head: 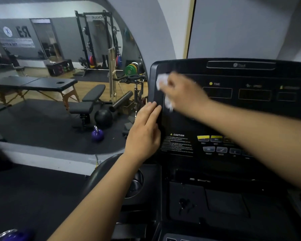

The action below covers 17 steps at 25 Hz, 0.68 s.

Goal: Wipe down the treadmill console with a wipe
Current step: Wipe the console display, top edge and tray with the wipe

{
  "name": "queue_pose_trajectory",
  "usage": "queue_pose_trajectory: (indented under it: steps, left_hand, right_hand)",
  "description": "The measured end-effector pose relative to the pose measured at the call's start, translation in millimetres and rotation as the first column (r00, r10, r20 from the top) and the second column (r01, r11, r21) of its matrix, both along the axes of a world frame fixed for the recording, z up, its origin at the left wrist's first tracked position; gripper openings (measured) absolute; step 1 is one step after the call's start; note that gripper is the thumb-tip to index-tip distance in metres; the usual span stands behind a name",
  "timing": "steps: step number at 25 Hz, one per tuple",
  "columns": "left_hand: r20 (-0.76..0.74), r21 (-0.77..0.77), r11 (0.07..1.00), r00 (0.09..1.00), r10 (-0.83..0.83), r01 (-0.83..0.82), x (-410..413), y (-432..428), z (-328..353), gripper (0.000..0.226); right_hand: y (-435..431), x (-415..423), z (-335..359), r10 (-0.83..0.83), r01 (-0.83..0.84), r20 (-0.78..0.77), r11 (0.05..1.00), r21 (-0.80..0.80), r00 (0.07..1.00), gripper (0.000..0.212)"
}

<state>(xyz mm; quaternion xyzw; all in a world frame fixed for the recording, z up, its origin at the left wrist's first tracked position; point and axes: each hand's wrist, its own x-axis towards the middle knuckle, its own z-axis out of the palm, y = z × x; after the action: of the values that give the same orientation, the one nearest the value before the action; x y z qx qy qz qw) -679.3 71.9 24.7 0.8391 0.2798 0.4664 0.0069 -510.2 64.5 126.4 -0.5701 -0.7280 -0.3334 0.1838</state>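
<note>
Bare forearms are reaching toward a black treadmill console (179,122), where the left hand (144,129) is resting with fingers straight and together along the panel's left edge, holding nothing. Just above and to the right of those fingers, the right hand (182,94), blurred, is clutching a crumpled white wipe (162,80) and pressing it to the console's upper-left corner. A caution label (177,135) is showing below the right fingers, and a purple kettlebell (97,134) is sitting well left of the left ones.
</note>
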Motion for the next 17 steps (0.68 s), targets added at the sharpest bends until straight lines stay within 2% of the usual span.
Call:
queue_pose_trajectory:
  steps: [1,4,6,7,9,11,12,13,15,17]
  left_hand:
    - [0.007,0.009,1.0,1.0,-0.004,0.004,4,1,4,0.057]
    - [-0.015,0.049,0.999,1.0,0.0,0.0,18,11,22,0.06]
    - [-0.031,0.095,0.995,1.0,0.003,0.0,33,21,37,0.059]
    - [-0.041,0.127,0.992,0.999,-0.005,0.01,43,24,44,0.058]
    - [-0.083,0.192,0.979,0.995,-0.047,0.062,66,27,52,0.057]
    - [-0.147,0.236,0.963,0.984,-0.099,0.132,91,22,51,0.055]
    - [-0.175,0.248,0.957,0.979,-0.108,0.15,103,18,49,0.055]
    - [-0.196,0.255,0.956,0.976,-0.098,0.147,113,16,47,0.055]
    - [-0.235,0.286,0.954,0.972,-0.025,0.094,127,14,42,0.056]
    - [-0.256,0.344,0.938,0.965,0.065,0.028,133,18,37,0.057]
  right_hand:
    - [-19,-7,-23,0.082,-0.078,0.09,0.996,-0.051,0.993,0.025]
    - [-58,7,-66,0.303,-0.233,0.197,0.921,-0.312,0.933,0.013]
    - [-70,34,-59,0.32,-0.188,0.287,0.895,-0.405,0.903,0.009]
    - [-73,53,-48,0.263,-0.143,0.287,0.915,-0.378,0.921,0.014]
    - [-74,97,-19,0.046,-0.023,0.164,0.99,-0.142,0.985,0.03]
    - [-82,139,8,-0.179,0.188,-0.089,0.976,0.106,0.98,0.031]
    - [-88,153,12,-0.259,0.305,-0.245,0.936,0.174,0.934,0.029]
    - [-94,161,6,-0.309,0.394,-0.347,0.895,0.207,0.885,0.031]
    - [-112,159,-25,-0.327,0.431,-0.4,0.878,0.206,0.856,0.039]
    - [-140,150,-69,-0.273,0.303,-0.276,0.95,0.073,0.922,0.036]
